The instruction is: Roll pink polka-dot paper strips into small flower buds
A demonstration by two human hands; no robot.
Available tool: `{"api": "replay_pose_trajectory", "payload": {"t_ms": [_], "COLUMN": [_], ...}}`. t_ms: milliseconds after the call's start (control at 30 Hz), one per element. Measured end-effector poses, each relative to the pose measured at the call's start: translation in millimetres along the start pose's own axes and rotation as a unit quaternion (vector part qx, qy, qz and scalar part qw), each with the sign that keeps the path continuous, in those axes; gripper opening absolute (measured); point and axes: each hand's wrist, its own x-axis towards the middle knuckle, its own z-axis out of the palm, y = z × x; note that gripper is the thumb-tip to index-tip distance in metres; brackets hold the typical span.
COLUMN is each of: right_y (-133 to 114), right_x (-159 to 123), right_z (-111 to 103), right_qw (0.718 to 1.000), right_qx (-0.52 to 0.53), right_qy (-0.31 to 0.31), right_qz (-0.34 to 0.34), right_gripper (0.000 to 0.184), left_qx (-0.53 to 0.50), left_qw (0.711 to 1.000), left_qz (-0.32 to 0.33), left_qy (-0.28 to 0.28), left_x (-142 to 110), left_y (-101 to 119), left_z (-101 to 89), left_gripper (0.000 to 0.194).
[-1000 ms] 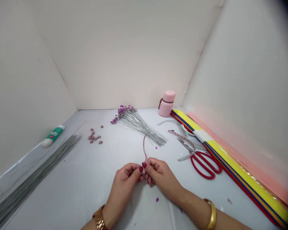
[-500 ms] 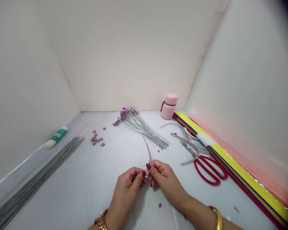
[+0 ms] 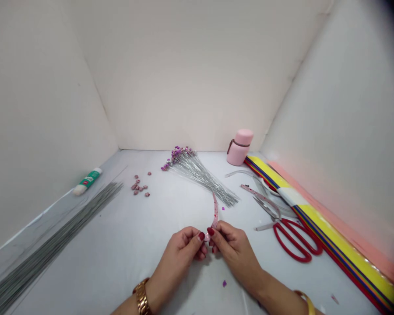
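Between my fingertips is a narrow pink paper strip (image 3: pixel 216 210) with red specks, its free end pointing away from me toward the wires. My left hand (image 3: pixel 185 248) pinches the folded near end, a small pale pink knot (image 3: pixel 207 236). Thumb and fingers of my right hand (image 3: pixel 233 247) close on the strip just beside it. The two hands nearly touch, and the fingers partly hide the fold. Small pink folded paper stars (image 3: pixel 138 188) lie in a loose group to the left. Beyond my hands rests a bundle of silver wires (image 3: pixel 203 177) tipped with purple and pink stars.
Red-handled scissors (image 3: pixel 297 240) lie at right among loose strips, beside a long stack of coloured sheets (image 3: pixel 311 218). A pink flask (image 3: pixel 239 148) stands at the back. Grey wires (image 3: pixel 59 236) and a glue stick (image 3: pixel 87 181) lie left. Purple scraps (image 3: pixel 224 283) dot the table.
The view has shifted, so everything sits slightly further right. The strip now shows its broad face and curves more upright. Both hands keep their pinch on the folded end.
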Motion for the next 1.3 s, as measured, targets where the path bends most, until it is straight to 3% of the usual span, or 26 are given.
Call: {"api": "replay_pose_trajectory", "payload": {"t_ms": [133,467,667,833,1033,1300], "right_y": [2.9,1.3,0.7,0.7,0.6,1.7], "right_x": [0.5,-0.3,2.9,4.6,6.2,4.7], "right_z": [1.2,2.4,5.6,6.7,4.1,4.1], "right_qw": [0.998,0.995,0.972,0.974,0.976,0.987], "right_qx": [0.054,0.086,0.200,0.205,0.198,0.151], "right_qy": [-0.038,-0.022,-0.040,-0.027,-0.018,-0.012], "right_qz": [0.022,0.053,0.112,0.098,0.092,0.062], "right_gripper": [0.027,0.029,0.032,0.031,0.032,0.031], "left_qx": [0.061,0.262,0.186,0.108,0.147,0.152], "left_qw": [0.997,0.959,0.979,0.991,0.985,0.985], "left_qz": [0.037,0.097,0.070,0.083,0.075,0.064], "left_qy": [0.018,0.051,0.039,0.012,0.059,0.048], "left_x": [-1.4,-10.4,-6.6,-5.6,-4.1,-3.0], "left_y": [-3.2,6.2,0.1,0.9,0.3,-1.3], "left_z": [0.6,2.2,1.6,3.6,1.2,-1.1], "left_gripper": [0.024,0.024,0.027,0.018,0.021,0.026]}}
